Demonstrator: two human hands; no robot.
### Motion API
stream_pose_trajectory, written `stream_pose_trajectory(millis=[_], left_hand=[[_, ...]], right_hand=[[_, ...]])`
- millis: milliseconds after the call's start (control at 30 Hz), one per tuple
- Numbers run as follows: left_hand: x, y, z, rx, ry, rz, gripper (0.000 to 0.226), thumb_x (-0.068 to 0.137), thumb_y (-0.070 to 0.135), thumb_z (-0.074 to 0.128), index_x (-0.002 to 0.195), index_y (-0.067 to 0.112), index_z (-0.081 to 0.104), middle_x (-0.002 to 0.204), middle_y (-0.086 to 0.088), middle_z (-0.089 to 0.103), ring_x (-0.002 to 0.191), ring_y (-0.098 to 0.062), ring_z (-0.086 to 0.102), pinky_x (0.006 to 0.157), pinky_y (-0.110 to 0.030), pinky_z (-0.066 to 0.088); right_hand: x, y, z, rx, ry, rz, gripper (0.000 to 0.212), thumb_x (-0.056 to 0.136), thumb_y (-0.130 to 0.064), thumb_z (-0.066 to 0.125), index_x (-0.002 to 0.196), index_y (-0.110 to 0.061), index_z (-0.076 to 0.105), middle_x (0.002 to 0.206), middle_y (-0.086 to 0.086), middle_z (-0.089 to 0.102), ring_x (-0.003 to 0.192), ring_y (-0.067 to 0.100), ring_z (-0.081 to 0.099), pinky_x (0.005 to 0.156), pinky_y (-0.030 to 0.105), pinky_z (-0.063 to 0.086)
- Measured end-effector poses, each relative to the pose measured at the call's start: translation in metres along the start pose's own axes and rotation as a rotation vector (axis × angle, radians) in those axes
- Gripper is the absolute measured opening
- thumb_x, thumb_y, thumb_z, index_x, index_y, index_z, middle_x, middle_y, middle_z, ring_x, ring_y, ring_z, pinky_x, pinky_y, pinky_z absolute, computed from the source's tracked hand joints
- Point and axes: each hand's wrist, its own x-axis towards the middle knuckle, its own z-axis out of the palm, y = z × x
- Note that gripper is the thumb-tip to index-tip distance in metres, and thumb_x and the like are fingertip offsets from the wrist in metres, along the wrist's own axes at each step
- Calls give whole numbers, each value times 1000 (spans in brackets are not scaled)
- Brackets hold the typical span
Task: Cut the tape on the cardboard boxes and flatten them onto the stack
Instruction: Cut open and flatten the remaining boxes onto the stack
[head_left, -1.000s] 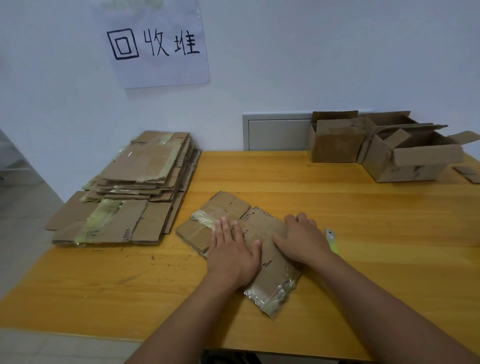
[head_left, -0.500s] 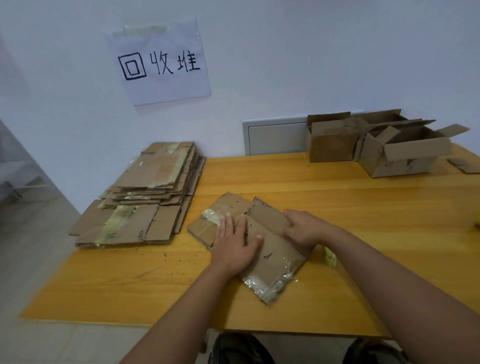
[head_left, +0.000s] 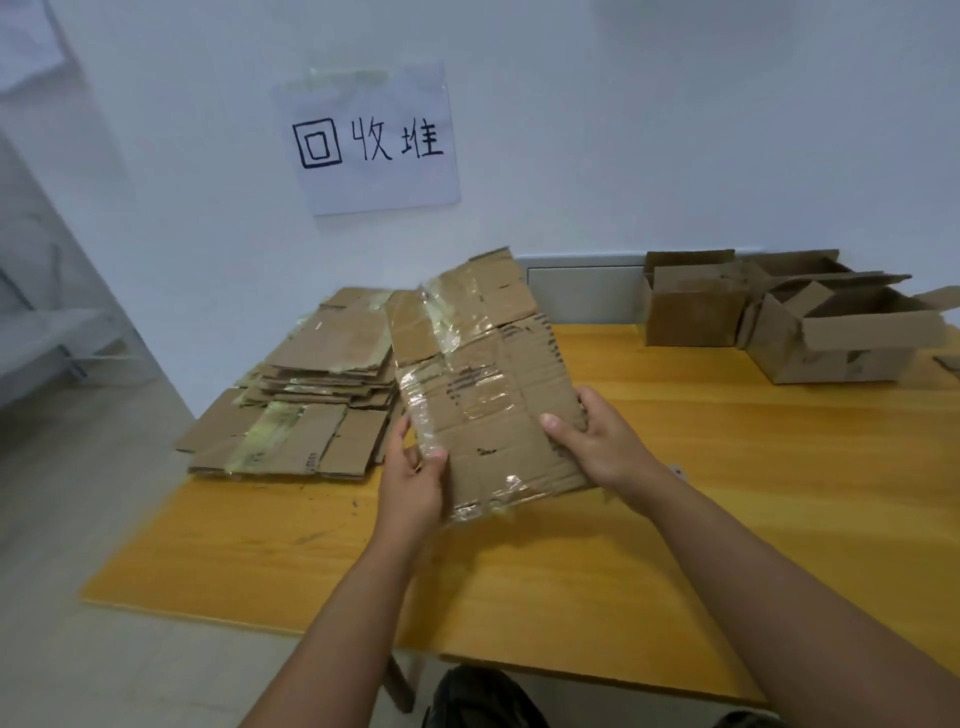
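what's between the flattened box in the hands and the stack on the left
Nothing visible. The flattened box, gripped by the left hand and right hand, is lifted off the table beside the stack, its left edge already overlapping it in view.

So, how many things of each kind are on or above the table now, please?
Flattened box held in both hands: 1
Stack of flattened boxes: 1
Open, unflattened boxes: at least 2
Total: at least 4

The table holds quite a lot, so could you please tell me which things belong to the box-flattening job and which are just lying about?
Job:
- flattened box, held by left hand and right hand
- stack
- open boxes

Lying about:
- wall sign
- wall panel
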Motion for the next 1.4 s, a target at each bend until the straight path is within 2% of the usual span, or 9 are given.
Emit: stream_pose_trajectory(millis=[200, 367, 467, 567, 700, 967, 1067, 1200, 1400], left_hand=[[48, 38, -48, 86, 104, 125, 52, 105, 11, 42, 145, 43, 34, 125, 8, 56, 100, -10, 59, 53, -19, 53], [105, 65, -83, 222, 149, 163, 54, 104, 11, 42, 147, 41, 33, 139, 3, 50, 108, -14, 55, 70, -26, 49], [143, 75, -97, 314, 134, 192, 57, 104, 8, 41, 149, 41, 32, 149, 6, 41, 122, -17, 48, 76, -24, 46], [180, 78, -107, 406, 130, 191, 54, 104, 9, 39, 149, 37, 33, 147, 0, 47, 122, -22, 52, 76, -28, 50], [224, 78, -117, 553, 103, 185, 57, 102, 7, 42, 153, 29, 32, 150, -3, 45, 133, -26, 46, 111, -38, 36], [250, 67, -114, 1425, 399, 407, 53, 91, 20, 52, 143, 24, 40, 133, -14, 45, 119, -35, 41, 98, -45, 33], [227, 55, -86, 1349, 202, 534, 51, 96, 45, 45, 143, 27, 40, 147, -14, 40, 133, -34, 35, 108, -48, 29], [193, 28, -63, 1506, -131, 421, 95, 73, 93, 26, 152, 49, -2, 165, 2, -7, 151, -33, -9, 113, -55, -15], [183, 9, -68, 1593, -66, 481, 58, 102, 58, 18, 155, 42, 0, 166, -3, -1, 151, -34, -6, 120, -58, -2]], right_hand=[[38, 8, 63, 75, 46, 134, 47, 105, -49, 28, 104, -33, 72, 101, -15, 74, 95, 1, 68, 75, 22, 52], [67, 54, 97, -869, -76, 89, 40, 105, -40, 30, 125, -18, 57, 128, 3, 55, 125, 26, 47, 102, 37, 39], [74, 73, 108, -1092, -126, 65, 50, 102, -50, 26, 140, -22, 43, 152, 6, 36, 143, 25, 25, 116, 40, 21], [78, 82, 110, -1124, -183, 99, 64, 100, -59, 18, 154, -26, 23, 165, 3, 10, 152, 21, 3, 122, 41, 4], [78, 82, 109, -1160, -165, 107, 67, 98, -63, 15, 156, -29, 19, 166, -1, 6, 152, 17, -2, 122, 39, 1], [79, 80, 110, -1192, -153, 107, 66, 97, -64, 15, 154, -31, 20, 165, -2, 7, 152, 16, 0, 123, 38, 4], [79, 79, 110, -1182, -150, 103, 66, 97, -65, 16, 154, -31, 21, 165, -3, 7, 152, 16, 0, 123, 38, 3], [79, 78, 110, -1170, -153, 103, 67, 96, -65, 17, 154, -31, 22, 165, -2, 9, 152, 15, 1, 123, 39, 4], [78, 80, 111, -1169, -136, 98, 66, 97, -64, 17, 154, -31, 21, 165, -1, 9, 152, 16, 2, 121, 37, 1]])
